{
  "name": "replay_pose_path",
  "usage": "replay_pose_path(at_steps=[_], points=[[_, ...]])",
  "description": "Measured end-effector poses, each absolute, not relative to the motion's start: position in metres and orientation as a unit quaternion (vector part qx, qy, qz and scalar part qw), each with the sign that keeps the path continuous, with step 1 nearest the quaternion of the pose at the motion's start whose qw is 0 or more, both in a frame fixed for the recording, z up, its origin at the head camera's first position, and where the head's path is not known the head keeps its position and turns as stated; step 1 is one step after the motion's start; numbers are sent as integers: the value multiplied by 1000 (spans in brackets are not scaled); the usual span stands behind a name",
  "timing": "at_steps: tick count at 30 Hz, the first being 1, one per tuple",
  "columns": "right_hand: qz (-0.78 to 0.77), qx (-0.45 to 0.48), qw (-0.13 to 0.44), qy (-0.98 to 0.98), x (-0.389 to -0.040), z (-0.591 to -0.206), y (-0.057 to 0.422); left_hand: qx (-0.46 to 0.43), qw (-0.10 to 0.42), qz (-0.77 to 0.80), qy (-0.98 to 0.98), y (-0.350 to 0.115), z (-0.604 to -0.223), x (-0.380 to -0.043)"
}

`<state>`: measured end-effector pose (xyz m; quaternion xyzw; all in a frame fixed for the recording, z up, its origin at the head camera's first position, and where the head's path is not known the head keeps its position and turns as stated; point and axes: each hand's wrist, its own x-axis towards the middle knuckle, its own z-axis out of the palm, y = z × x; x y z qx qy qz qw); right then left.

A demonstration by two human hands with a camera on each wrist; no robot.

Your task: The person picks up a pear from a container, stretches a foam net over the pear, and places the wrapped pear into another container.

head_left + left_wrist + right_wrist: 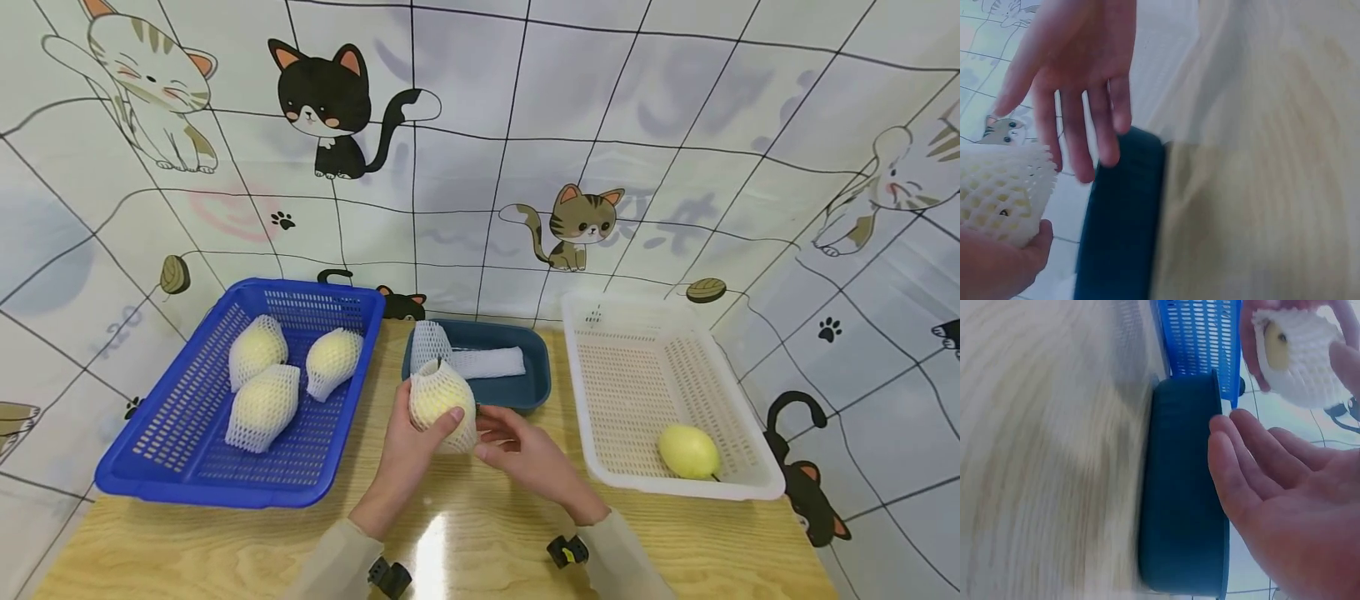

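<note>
My left hand [408, 446] grips a pale yellow pear [442, 402] covered by a white foam net, thumb across its front. At the top of the net the dark stem pokes out in the head view. My right hand [528, 454] is beside the pear's right side, fingers relaxed and holding nothing. In the right wrist view those fingers [1272, 462] are spread below the netted pear [1304, 356]. Behind both hands stands a dark teal tray [536, 387], with white foam nets [491, 362] lying in it.
On the left, a blue basket [225, 492] contains three netted pears [262, 408]. To the right stands a white basket [607, 383] with one bare yellow pear [688, 452] near its front right corner. A cat-patterned cloth [465, 167] rises behind the wooden table [480, 533].
</note>
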<state>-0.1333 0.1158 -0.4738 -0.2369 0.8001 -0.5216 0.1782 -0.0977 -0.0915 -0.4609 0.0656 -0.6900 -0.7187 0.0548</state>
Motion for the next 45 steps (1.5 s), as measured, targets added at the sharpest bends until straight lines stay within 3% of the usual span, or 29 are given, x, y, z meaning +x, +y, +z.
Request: replay_pose_path(at_steps=[8,15,25,38,45], points=[[-541,-210,111,806,-136,-469,124,65,63,-661,-745,-110,-433,-93],[-550,-203,106,803,-136,-466,128,48,74,-635,-768,-128,-413,-93],[-559,-213,103,795,-135,-465,132,50,40,-587,-807,-158,-377,-86],[-568,-218,109,786,-137,-468,125,47,14,-457,-888,-223,-374,-86],[-574,-223,112,780,-136,-467,125,15,-37,-369,-929,-254,-380,-91]])
